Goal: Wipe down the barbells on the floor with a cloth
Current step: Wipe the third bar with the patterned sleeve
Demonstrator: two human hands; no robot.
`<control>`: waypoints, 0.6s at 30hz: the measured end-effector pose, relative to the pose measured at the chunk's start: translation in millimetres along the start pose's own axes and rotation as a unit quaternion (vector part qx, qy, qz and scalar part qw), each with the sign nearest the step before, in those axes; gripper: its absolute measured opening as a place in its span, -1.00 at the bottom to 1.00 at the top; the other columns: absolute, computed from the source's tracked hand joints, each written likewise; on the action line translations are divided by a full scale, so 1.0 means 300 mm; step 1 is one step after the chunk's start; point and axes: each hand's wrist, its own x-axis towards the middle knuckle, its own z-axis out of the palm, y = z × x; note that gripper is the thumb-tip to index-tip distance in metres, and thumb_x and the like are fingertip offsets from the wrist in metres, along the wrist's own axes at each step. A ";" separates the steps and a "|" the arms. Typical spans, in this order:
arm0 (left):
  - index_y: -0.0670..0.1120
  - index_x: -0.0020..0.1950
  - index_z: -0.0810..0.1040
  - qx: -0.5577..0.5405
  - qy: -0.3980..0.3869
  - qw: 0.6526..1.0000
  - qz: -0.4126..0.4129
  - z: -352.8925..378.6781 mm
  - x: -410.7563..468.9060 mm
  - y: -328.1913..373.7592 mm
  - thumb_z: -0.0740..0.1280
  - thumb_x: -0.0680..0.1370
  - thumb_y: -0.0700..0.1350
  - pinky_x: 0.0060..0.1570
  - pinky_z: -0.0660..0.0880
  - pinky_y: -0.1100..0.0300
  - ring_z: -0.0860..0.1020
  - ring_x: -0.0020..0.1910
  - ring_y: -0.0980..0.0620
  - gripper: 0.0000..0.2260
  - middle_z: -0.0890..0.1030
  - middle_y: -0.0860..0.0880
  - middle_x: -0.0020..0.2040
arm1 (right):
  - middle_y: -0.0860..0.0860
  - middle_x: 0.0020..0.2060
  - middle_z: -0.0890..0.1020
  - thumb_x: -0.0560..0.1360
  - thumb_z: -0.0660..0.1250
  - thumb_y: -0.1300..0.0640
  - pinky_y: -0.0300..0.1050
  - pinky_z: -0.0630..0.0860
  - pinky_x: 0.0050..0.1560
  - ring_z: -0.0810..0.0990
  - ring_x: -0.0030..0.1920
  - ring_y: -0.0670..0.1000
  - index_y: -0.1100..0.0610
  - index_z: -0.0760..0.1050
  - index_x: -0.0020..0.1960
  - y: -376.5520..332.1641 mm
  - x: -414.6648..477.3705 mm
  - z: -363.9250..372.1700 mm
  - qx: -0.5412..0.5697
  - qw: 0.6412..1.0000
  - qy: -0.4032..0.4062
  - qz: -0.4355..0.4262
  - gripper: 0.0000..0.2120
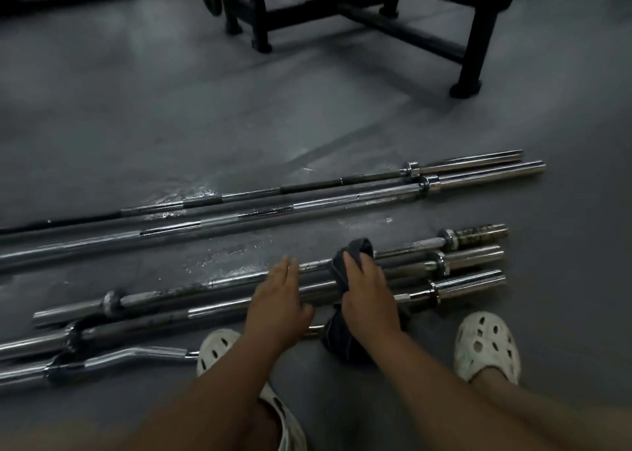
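Head view, looking down at a grey floor [136, 125]. Five bars lie side by side, each running from 8 o'clock to 2 o'clock.

Beyond the hands, toward 12 o'clock, the far long barbell [239, 196] and the near long barbell [342, 200] lie just beside each other. Both are cut off by the left edge. Wet patches [201, 194] glisten on the floor around them.

Nearer the person lie the rust-spotted barbell [205, 284], the middle barbell [154, 320] touching it, and a curl bar [154, 350]. The curl bar's bent shaft passes out of sight behind a shoe and the forearms, and its left end leaves the frame.

The left hand [277, 296] rests palm down across the rust-spotted and middle barbells. Its fingers are straight, together and pointing to 12 o'clock, and it holds nothing.

At its 3 o'clock the right hand [367, 293] lies on a dark cloth [357, 247] draped over the same bars. The fingers are stretched forward and press the cloth down. A fold hides the thumb, so whether it hooks the cloth cannot be told. The cloth bunches past the fingertips, and its other end sits on the floor under the wrist, at 6 o'clock.

The left clog [219, 348] is white, perforated and partly covered by the forearm. The right clog [485, 344] is at 4 o'clock.

At 12 o'clock stands a black bench frame [477, 47], its top cut off and its detail lost in the dark.
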 end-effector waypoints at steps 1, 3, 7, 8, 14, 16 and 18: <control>-0.08 0.63 -0.11 0.002 0.009 1.000 0.004 -0.026 -0.015 0.012 0.27 0.56 0.06 0.54 0.05 0.04 -0.01 0.59 -0.06 -0.22 -0.09 -0.08 0.63 | 0.06 0.56 0.07 0.53 0.23 0.27 0.03 0.38 0.36 0.15 0.49 0.12 0.02 0.04 0.60 -0.012 -0.010 -0.027 -0.005 1.000 0.005 -0.006 -0.29; -0.08 0.63 -0.14 0.001 0.030 1.000 0.005 -0.066 -0.050 0.030 0.26 0.58 0.07 0.54 0.02 0.04 -0.01 0.59 -0.07 -0.22 -0.10 -0.07 0.63 | 0.06 0.56 0.06 0.53 0.25 0.27 0.03 0.37 0.36 0.14 0.50 0.13 0.02 0.03 0.60 -0.032 -0.038 -0.071 -0.006 1.000 0.016 -0.009 -0.27; -0.07 0.63 -0.12 -0.007 0.065 0.998 0.002 -0.107 -0.136 0.055 0.29 0.57 0.08 0.54 0.05 0.04 0.01 0.59 -0.07 -0.21 -0.09 -0.08 0.63 | 0.05 0.56 0.05 0.52 0.23 0.29 0.01 0.38 0.33 0.13 0.50 0.11 0.02 0.03 0.60 -0.069 -0.126 -0.131 -0.006 0.999 0.043 -0.024 -0.27; -0.07 0.63 -0.11 -0.011 0.069 0.998 -0.003 -0.109 -0.158 0.061 0.29 0.56 0.08 0.53 0.06 0.04 0.03 0.59 -0.07 -0.21 -0.08 -0.09 0.63 | 0.05 0.55 0.04 0.52 0.23 0.29 0.00 0.37 0.33 0.13 0.50 0.11 0.02 0.03 0.60 -0.071 -0.154 -0.140 -0.009 0.999 0.044 -0.029 -0.28; -0.11 0.63 -0.06 -0.014 0.062 0.998 -0.025 -0.108 -0.194 0.109 0.29 0.54 0.06 0.51 0.09 0.04 0.06 0.58 -0.09 -0.22 -0.02 -0.11 0.63 | 0.05 0.56 0.04 0.54 0.21 0.25 0.05 0.39 0.34 0.12 0.50 0.12 0.02 0.01 0.61 -0.022 -0.224 -0.190 -0.020 0.999 0.047 -0.014 -0.30; -0.12 0.62 -0.04 -0.017 0.053 0.998 -0.021 -0.069 -0.184 0.107 0.28 0.54 0.03 0.53 0.09 0.03 0.05 0.59 -0.08 -0.24 0.00 -0.11 0.63 | 0.06 0.55 0.07 0.53 0.22 0.25 0.08 0.43 0.31 0.15 0.47 0.12 0.03 0.04 0.60 0.003 -0.202 -0.176 -0.023 0.998 0.058 -0.003 -0.29; -0.10 0.62 -0.03 -0.014 0.033 0.999 -0.012 -0.016 -0.178 0.089 0.29 0.53 0.02 0.53 0.09 0.03 0.02 0.59 -0.06 -0.24 -0.01 -0.10 0.63 | 0.07 0.54 0.08 0.53 0.22 0.26 0.08 0.43 0.29 0.16 0.46 0.13 0.04 0.05 0.60 0.025 -0.171 -0.136 -0.030 0.998 0.051 0.001 -0.30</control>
